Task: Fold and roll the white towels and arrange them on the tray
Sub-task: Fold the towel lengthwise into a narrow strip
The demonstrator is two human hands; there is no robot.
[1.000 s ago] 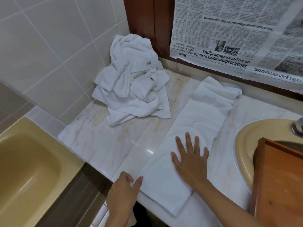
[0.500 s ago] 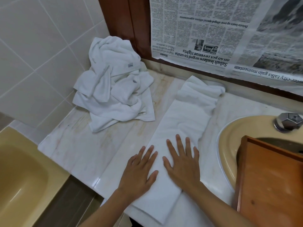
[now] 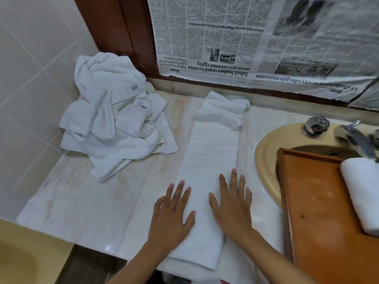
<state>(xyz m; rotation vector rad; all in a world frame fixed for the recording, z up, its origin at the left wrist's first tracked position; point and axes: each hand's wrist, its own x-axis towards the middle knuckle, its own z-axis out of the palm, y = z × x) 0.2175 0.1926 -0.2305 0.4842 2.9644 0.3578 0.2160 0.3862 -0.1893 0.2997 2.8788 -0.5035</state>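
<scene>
L hand [image 3: 170,218] & R hand [image 3: 231,208] lying flat, fingers straight, pressing folded towel [image 3: 213,152] on desk [image 3: 86,201]; towel stretching toward 12 o'clock from both palms

Towels are all soft matt terry cloth, both the flat strip [image 3: 211,160] and the crumpled heap [image 3: 114,124] far left. The desk [image 3: 82,201] looks like polished marble, glossy with yellowish stains. On the right the tray [image 3: 320,212] is smooth orange-brown wood and the tap knob [image 3: 315,125] is shiny metal. The newspaper [image 3: 225,37] is wrinkly matt paper.
</scene>
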